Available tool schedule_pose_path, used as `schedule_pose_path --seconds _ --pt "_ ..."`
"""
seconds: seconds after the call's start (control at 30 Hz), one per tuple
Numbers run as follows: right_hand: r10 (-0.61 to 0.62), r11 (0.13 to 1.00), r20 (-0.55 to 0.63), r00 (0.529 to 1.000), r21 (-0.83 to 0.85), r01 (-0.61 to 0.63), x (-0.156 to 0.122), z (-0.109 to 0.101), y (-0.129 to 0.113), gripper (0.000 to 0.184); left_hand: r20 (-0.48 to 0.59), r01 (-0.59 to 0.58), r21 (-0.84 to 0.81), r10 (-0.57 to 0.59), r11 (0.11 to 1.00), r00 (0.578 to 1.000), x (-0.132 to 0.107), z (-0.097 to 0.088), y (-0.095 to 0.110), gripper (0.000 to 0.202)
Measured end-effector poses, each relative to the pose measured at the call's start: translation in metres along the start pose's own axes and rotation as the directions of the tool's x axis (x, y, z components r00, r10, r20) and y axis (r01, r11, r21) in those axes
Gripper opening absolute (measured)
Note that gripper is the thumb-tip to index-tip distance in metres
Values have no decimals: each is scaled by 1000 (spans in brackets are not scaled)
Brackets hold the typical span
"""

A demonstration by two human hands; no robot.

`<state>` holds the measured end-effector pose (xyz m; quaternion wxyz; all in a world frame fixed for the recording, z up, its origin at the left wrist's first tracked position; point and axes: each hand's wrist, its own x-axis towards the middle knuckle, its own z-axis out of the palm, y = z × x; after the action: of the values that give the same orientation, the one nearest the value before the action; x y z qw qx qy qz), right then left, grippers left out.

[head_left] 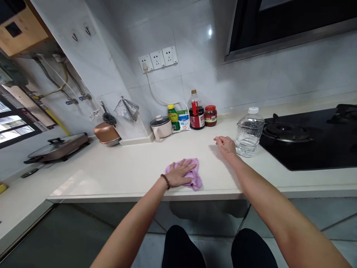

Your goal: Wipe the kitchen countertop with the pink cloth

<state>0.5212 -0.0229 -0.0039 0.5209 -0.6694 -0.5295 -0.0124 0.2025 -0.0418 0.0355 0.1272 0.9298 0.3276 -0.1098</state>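
Note:
My left hand (179, 175) lies flat with spread fingers on a crumpled pink cloth (195, 178), near the front edge of the white countertop (131, 167). A dark beaded bracelet circles that wrist. Further back on the right, my right hand (225, 145) is closed with curled fingers, and I see nothing in it. Just to its right stands a clear plastic bottle (248, 136) with a white cap, partly filled with clear liquid. My right wrist is close beside the bottle; whether they touch, I cannot tell.
Along the wall stand a white electric pot (161, 128), a green bottle (173, 118), a white-blue packet (184, 121), a dark sauce bottle (196, 115) and a red-lidded jar (210, 116). A black gas stove (304, 149) is right; an electric pan (58, 149) and copper-coloured pot (107, 133) are left.

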Motion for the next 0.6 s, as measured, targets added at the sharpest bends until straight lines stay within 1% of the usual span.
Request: schedule_pose_path --seconds 0.1,0.2,0.27,0.33,0.4,0.47,0.53,0.6 --pt "17 1000 -12 1000 14 -17 -1 0 0 41 -18 112 12 -112 994 994 -49 4 -60 80" --pt "29 999 -19 999 15 -29 -1 -1 1 40 -24 238 -3 -238 971 971 -103 9 -118 82" --pt "35 999 -9 999 10 -35 -2 -1 0 40 -34 322 -34 -323 946 946 -135 12 -152 86" --pt "42 999 -1 999 7 -42 -2 0 -1 40 -42 374 -53 -376 926 926 -157 15 -177 90" --pt "48 999 -3 999 13 -48 -1 0 -4 41 -44 397 -52 -399 917 916 -168 17 -191 93" --pt "46 998 -17 999 34 -46 1 1 -8 41 -41 408 -43 -410 912 911 -170 18 -194 92" --pt "36 997 -45 998 67 -33 2 1 -11 43 -35 420 -36 -421 907 906 -164 17 -186 89" --pt "29 995 -83 996 99 -21 4 1 -13 44 -24 415 -41 -416 909 909 -152 15 -168 89"
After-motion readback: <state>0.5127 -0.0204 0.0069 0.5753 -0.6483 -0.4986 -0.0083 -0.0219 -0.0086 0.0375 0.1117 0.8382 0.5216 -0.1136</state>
